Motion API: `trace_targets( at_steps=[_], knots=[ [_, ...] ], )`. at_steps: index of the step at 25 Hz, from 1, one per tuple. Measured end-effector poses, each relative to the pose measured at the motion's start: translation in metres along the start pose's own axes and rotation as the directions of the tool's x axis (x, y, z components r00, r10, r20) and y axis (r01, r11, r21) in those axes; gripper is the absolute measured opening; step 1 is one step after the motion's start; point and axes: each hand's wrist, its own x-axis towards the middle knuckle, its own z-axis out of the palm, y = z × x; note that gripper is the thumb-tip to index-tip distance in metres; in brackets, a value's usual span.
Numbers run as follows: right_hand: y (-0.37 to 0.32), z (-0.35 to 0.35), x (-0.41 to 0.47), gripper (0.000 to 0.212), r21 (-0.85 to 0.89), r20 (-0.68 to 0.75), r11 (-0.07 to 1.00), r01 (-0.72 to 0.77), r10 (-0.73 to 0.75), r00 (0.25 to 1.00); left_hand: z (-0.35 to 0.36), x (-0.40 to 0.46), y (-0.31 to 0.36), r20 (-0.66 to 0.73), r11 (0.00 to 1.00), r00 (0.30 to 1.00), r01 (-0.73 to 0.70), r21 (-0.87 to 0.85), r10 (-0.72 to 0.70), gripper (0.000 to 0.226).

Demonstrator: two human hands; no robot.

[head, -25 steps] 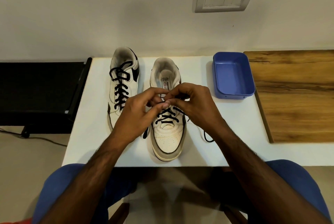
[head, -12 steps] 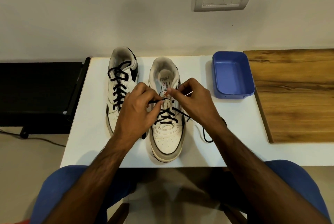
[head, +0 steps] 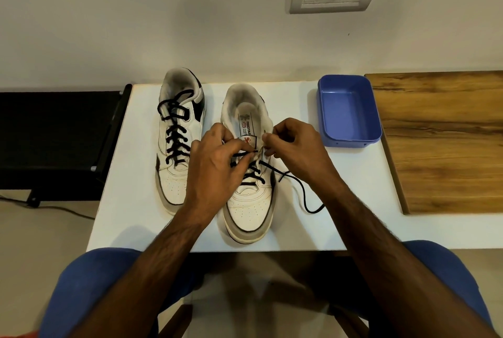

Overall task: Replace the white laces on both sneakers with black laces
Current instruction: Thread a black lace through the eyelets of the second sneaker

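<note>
Your left hand (head: 217,163) pinches the black lace (head: 246,153) across the tongue of the right sneaker (head: 249,201), which stands near the front edge of the bench (head: 130,174), about in its middle. Your right hand (head: 295,149) has its fingers curled at the right row of eyelets; it seems to pinch the lace tip or the flap there, but I cannot tell exactly which. The left sneaker (head: 178,147) stands just beside it, toward the back left corner, and is already laced in black to the top.

The risks, as I judge them:

- The lower crossings look loose. If you pull hard on one side only, the two ends become unequal and the last eyelets get too little lace.
- The free end (head: 304,196) lies in a loop on the bench at the right of the sneaker. Your right wrist is over it, so it can catch and drag the lace back out of an eyelet.
- The tongue can slide to one side under your fingers, and then the lace sits crooked.
- The tip can miss the eyelet and fray if you push it at an angle.

The blue tray (head: 349,111) near the back right is well apart.
</note>
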Motion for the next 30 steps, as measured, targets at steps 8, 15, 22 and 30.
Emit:
trace_targets(
  at_steps=[8, 15, 22, 30],
  knots=[
    [-0.002, 0.001, -0.002, 0.011, -0.033, 0.007, 0.999, 0.025, -0.025, 1.000, 0.003, -0.002, 0.001, -0.037, 0.988, 0.993, -0.109, 0.109, 0.114, 0.012],
    [0.003, 0.004, -0.003, 0.018, -0.055, 0.003, 0.998, 0.035, -0.035, 0.999, 0.004, -0.003, -0.002, -0.044, 0.986, 0.988, -0.147, 0.073, 0.151, 0.010],
    [0.011, -0.018, -0.004, 0.012, -0.083, 0.238, 0.990, 0.112, -0.090, 0.967, 0.005, -0.001, -0.001, -0.014, 0.993, 0.993, -0.114, 0.039, 0.114, 0.006],
    [0.015, -0.009, -0.010, 0.011, -0.104, 0.151, 0.980, 0.167, -0.151, 0.977, 0.006, -0.003, -0.002, -0.043, 0.977, 0.983, -0.172, 0.128, 0.179, 0.006]
  ],
)
